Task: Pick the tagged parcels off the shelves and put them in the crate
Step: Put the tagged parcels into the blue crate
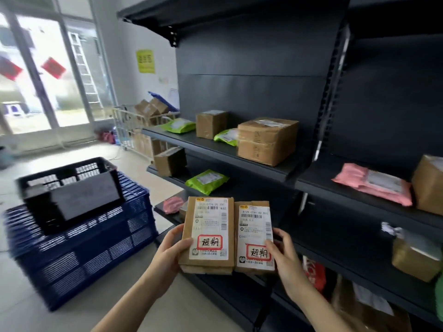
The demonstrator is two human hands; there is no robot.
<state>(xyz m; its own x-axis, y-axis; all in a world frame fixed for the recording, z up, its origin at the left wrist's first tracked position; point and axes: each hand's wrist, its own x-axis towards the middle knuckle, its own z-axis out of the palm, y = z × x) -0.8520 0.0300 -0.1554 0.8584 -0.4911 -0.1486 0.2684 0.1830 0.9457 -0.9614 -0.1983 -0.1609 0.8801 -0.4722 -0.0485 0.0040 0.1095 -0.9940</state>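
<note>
One black crate on stacked blue crates, right of it the left hand, fingers wrapped round first parcel (red-framed tag), second parcel alongside, gripped by right hand, shelves farthest right of the crate.

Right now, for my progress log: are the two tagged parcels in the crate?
Out: the left hand holds the left parcel, the right hand the right parcel, apart from the crate.

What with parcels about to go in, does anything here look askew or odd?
The black crate sits skewed and tilted on the stack of blue crates, not squared with it. Nothing else stands out.
</note>
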